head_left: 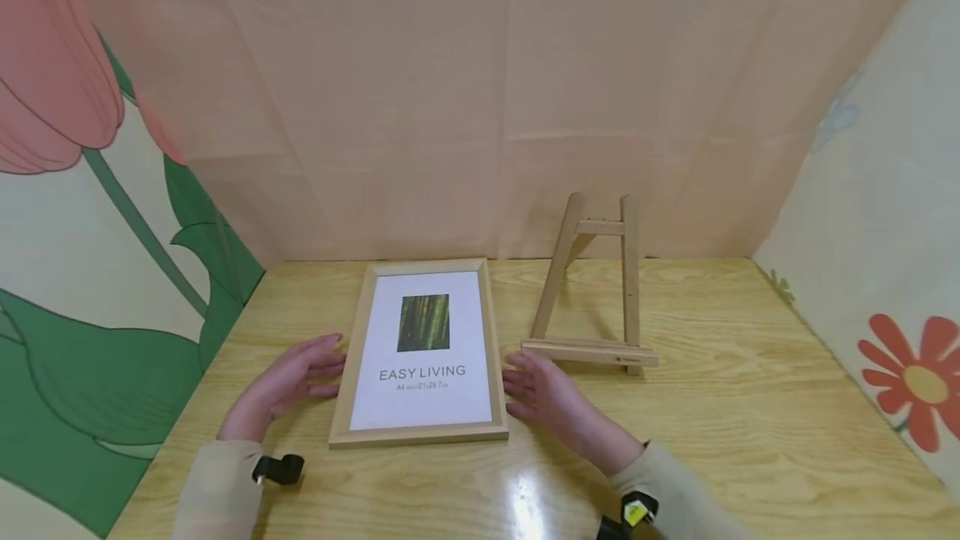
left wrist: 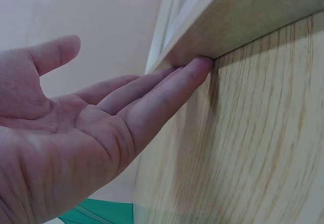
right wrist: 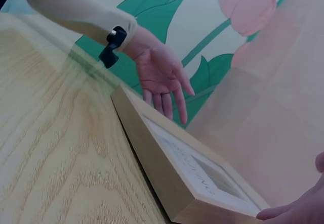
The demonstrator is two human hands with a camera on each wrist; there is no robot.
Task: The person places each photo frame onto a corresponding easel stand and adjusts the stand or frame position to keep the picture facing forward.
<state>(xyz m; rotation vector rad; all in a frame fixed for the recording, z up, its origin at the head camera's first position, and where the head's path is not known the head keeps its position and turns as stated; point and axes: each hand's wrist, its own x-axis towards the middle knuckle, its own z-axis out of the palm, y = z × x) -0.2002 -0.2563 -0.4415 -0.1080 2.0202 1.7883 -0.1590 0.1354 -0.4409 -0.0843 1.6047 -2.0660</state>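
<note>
A light wood picture frame (head_left: pixel 420 435) lies face up on the table, holding a white sheet (head_left: pixel 423 407) printed with a bamboo picture and "EASY LIVING". At its left side is my left hand (head_left: pixel 296 377), fingers extended. The left wrist view shows those fingertips (left wrist: pixel 202 64) right at the lower edge of the frame's side, palm turned up and thumb apart. My right hand (head_left: pixel 555 398) reaches the frame's right side with its fingers loosely extended. Only a small part of the right hand (right wrist: pixel 301 206) shows in the right wrist view, overlapping the frame's corner.
A small wooden easel (head_left: pixel 632 290) stands on the table just beyond my right hand, its ledge (head_left: pixel 588 351) facing me. Pink cloth (head_left: pixel 420 107) hangs behind the wood-grain table (head_left: pixel 750 407). Flower-painted walls (head_left: pixel 900 273) border both sides.
</note>
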